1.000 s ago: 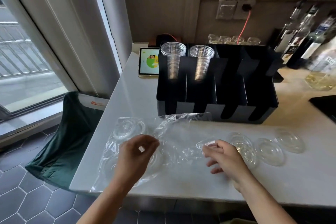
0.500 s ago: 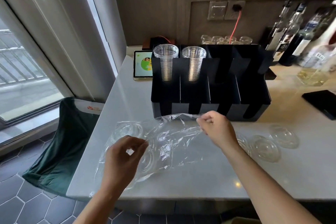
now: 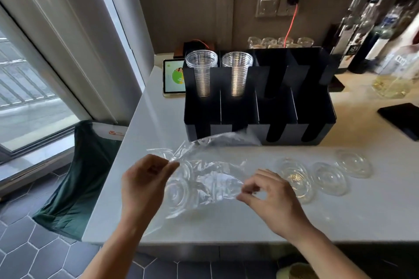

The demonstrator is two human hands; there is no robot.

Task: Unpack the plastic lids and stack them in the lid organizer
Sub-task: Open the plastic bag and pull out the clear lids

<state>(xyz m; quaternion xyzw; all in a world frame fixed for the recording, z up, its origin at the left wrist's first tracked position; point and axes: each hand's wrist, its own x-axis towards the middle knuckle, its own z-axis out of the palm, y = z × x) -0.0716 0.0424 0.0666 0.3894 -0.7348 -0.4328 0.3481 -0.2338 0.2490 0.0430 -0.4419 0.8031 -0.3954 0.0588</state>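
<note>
Low in the centre of the frame, over a pale counter: left hand pinching the upper left edge of a crinkled clear plastic bag between thumb and fingertips. Right hand, just right of centre, pinching the bag's right edge the same way, remaining fingers curled. Bag stretched between the two hands, partly lifted off the counter, its far flap reaching up to the front of the lid organizer. Inside the bag, near the left hand, at least one clear plastic lid visible through the film; exact count impossible to tell.

To the right of the right hand, lying loose on the counter in a row rising toward the right: three more lids, flat, the nearest partly hidden behind the right hand's fingers, neighbours close together or slightly overlapping.

Behind the bag, at centre frame: black organizer with four slotted columns. Two stacks of clear cups standing upright in the two left rear compartments; front slots dark, with no lids visible in them.

Upper right: several bottles against the wall, blurred. Left of the organizer, a small tablet propped with a green screen. Lower left, below the counter edge, a dark green bag on the tiled floor beside a window.
</note>
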